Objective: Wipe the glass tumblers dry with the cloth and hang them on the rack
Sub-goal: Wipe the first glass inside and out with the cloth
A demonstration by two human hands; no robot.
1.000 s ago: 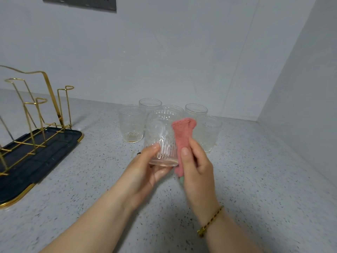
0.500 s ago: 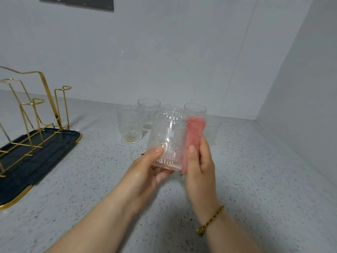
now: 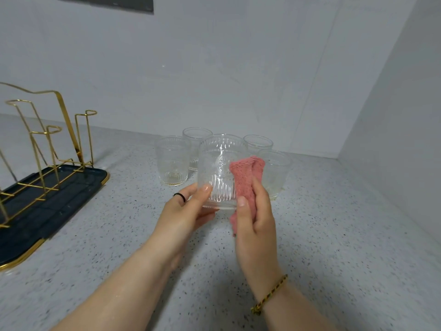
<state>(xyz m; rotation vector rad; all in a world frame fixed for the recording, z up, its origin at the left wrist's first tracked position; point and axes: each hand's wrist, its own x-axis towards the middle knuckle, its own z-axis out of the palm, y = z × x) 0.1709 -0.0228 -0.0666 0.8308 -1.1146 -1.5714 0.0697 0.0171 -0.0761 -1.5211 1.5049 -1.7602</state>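
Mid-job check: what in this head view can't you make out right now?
Rack: left part cut off by the head view's left edge.
Front right tumbler: partly hidden behind the cloth and right hand.
Left hand: its fingers mostly hidden behind the held tumbler.
Water left on the held tumbler: too fine to tell.

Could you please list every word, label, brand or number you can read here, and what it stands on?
None can be read. The held tumbler bears only embossed ribs and a blurred motif, no legible letters; the dark panel on the wall, the cloth and the rack show no markings.
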